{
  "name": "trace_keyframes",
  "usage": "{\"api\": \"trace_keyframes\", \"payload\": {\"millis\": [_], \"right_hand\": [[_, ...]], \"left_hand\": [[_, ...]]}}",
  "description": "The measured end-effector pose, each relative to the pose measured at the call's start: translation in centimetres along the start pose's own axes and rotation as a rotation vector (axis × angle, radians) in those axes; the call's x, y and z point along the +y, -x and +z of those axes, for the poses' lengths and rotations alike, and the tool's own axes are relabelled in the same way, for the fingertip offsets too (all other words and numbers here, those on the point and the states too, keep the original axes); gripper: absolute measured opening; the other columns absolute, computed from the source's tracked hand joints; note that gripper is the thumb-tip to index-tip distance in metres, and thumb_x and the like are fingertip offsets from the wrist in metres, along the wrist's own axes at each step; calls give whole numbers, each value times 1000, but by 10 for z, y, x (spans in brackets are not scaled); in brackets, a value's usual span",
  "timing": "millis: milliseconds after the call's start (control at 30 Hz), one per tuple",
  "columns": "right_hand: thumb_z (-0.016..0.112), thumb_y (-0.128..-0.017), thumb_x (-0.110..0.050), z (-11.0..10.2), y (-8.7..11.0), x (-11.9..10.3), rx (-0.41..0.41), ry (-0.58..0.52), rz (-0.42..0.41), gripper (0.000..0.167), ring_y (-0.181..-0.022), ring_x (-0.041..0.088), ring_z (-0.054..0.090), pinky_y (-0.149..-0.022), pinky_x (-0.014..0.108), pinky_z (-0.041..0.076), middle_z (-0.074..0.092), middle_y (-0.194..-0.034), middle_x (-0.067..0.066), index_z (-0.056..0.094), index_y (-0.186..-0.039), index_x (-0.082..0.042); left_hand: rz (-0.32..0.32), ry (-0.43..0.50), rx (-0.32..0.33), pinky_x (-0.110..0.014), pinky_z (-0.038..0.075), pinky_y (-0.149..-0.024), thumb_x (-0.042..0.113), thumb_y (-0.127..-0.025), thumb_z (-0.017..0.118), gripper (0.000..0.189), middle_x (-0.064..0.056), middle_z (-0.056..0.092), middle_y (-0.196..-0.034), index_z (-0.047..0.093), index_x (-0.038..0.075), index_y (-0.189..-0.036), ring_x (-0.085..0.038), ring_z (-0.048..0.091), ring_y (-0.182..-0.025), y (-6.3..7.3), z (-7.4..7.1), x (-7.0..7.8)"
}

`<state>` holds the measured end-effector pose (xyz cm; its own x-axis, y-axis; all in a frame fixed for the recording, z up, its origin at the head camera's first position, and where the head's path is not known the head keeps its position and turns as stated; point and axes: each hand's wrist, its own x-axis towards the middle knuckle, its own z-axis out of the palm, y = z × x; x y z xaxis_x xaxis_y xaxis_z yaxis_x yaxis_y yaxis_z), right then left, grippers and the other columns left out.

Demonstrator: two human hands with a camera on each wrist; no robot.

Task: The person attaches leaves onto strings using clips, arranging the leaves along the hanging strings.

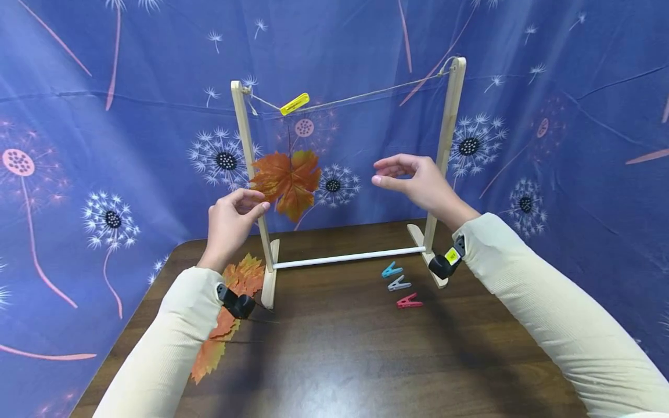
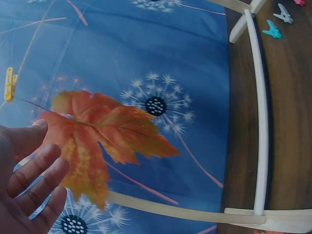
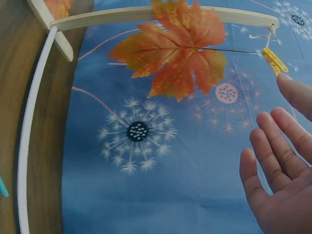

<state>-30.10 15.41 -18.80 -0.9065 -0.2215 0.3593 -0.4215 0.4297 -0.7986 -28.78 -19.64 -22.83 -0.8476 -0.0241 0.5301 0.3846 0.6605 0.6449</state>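
Observation:
An orange maple leaf [image 1: 290, 181] hangs by its thin stem from a yellow clothespin [image 1: 295, 104] on a string [image 1: 366, 96]. The string runs between two wooden posts, sagging where the clothespin grips it. My left hand [image 1: 236, 223] is beside the leaf's lower left edge, fingers relaxed, holding nothing. My right hand [image 1: 418, 183] is in the air right of the leaf, near the right post [image 1: 450, 125], its fingers loosely bent around nothing. In the right wrist view the leaf [image 3: 175, 51] hangs apart from the right hand's spread fingers [image 3: 275, 151].
On the brown table [image 1: 334, 348] lie a blue clothespin [image 1: 391, 270], a grey clothespin [image 1: 399, 283] and a red clothespin [image 1: 409, 301]. Several more leaves [image 1: 211, 354] lie at the left, partly behind my left forearm. A white rod [image 1: 350, 257] joins the feet of the wooden stand.

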Motion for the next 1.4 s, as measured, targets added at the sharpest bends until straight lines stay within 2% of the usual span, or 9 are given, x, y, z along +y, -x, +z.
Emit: {"api": "trace_keyframes", "payload": {"millis": [133, 267, 567, 733, 900, 1067, 1267, 1400], "right_hand": [[73, -96, -29, 2, 9, 9, 2, -3, 15, 38, -108, 17, 59, -91, 36, 45, 70, -116, 9, 68, -128, -9], [74, -96, -29, 2, 17, 18, 5, 8, 31, 39, -107, 18, 61, -91, 34, 46, 70, -117, 9, 68, -128, -8], [74, -96, -31, 1, 35, 40, -29, 1, 77, 44, -113, 21, 61, -94, 34, 47, 69, -124, 13, 65, -130, -6], [74, -95, -34, 0, 45, 50, -29, 11, 125, 46, -115, 24, 58, -96, 40, 42, 68, -124, 13, 65, -131, -7], [75, -95, -31, 1, 56, 67, -17, 26, 127, 42, -107, 18, 61, -87, 33, 44, 71, -119, 13, 67, -128, -6], [75, -94, -26, 4, 67, 88, -15, 16, 120, 39, -96, 13, 65, -77, 27, 49, 73, -118, 13, 68, -125, -3], [76, -93, -27, 7, 81, 109, -14, 16, 160, 42, -105, 20, 63, -84, 26, 48, 69, -125, 15, 68, -125, -2], [76, -93, -27, 8, 88, 122, -13, 24, 169, 42, -106, 18, 62, -86, 25, 47, 69, -125, 17, 68, -125, -1]], "left_hand": [[0, -8, -24, -47, 55, -84, 20, -96, 74, 23, -16, 76, -98, 73, 4, -112, -32, 74, -90, 8, 3, -9], [-8, -18, -45, -48, 55, -83, 20, -96, 73, 23, -15, 76, -98, 73, 4, -112, -31, 74, -91, 16, 4, -17], [-44, -41, -75, -36, 52, -74, 18, -96, 74, 22, -13, 77, -97, 74, 4, -112, -29, 73, -87, 36, 3, -35], [-70, -25, -114, -33, 51, -73, 20, -96, 73, 23, -11, 77, -97, 74, 4, -113, -27, 73, -87, 45, 3, -45], [-114, -28, -172, -34, 52, -74, 22, -97, 72, 23, -9, 77, -98, 73, 6, -114, -25, 72, -89, 57, 2, -57], [-134, -46, -182, -40, 53, -78, 22, -96, 73, 21, -8, 77, -97, 74, 9, -112, -26, 71, -91, 71, 3, -71], [-163, -38, -204, -43, 53, -81, 23, -96, 74, 24, -9, 76, -99, 74, 8, -115, -29, 71, -95, 88, 5, -86], [-185, -21, -224, -42, 54, -82, 21, -96, 74, 26, -10, 76, -101, 73, 6, -117, -29, 71, -96, 99, 7, -97]]}}
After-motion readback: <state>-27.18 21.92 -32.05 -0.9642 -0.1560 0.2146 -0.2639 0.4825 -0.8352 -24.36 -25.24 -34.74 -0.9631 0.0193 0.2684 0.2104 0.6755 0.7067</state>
